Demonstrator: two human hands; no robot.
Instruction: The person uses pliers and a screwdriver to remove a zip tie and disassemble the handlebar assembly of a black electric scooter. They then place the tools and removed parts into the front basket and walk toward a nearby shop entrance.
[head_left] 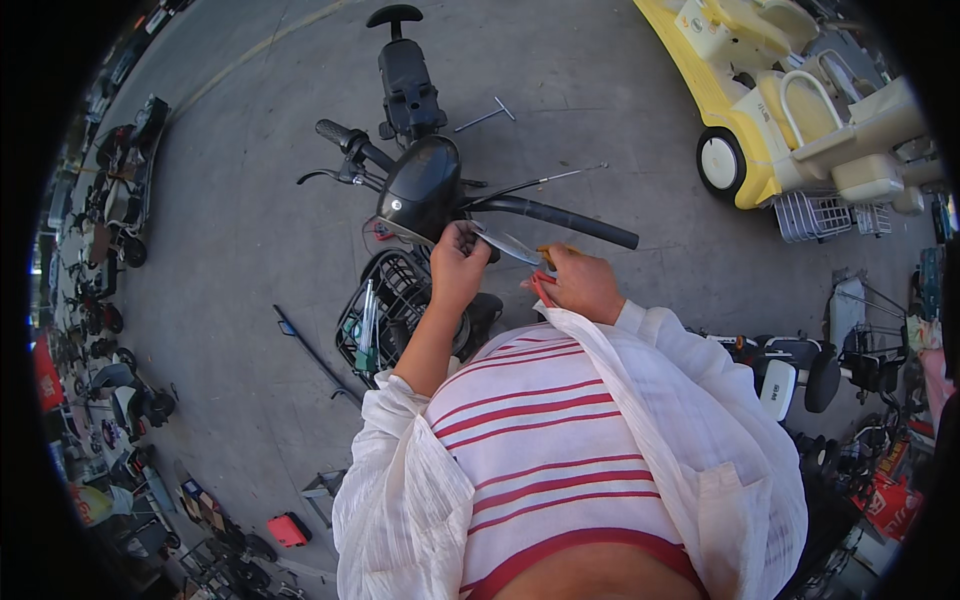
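My left hand (460, 255) is closed, its fingers pinched at the front of a black electric scooter's headlight housing (422, 185). A pale, flat silvery strip (510, 244) spans from its fingertips toward my right hand (585, 285). That right hand is wrapped round a red-handled tool (543, 287), whose working end I cannot make out. On the scooter, a bare right handlebar tube (570, 220) has a loose cable (560, 177) above it. The left handlebar grip (338, 133) carries a brake lever. Below hangs a black wire basket (362, 310) containing a green-and-clear item (367, 335).
A T-handle wrench (486, 114) lies on the grey floor beyond the scooter. Left of the basket is a dark rod (315, 350). A yellow cart (760, 120) stands at far right, a red case (289, 530) at lower left. Parked scooters (130, 390) line the left side.
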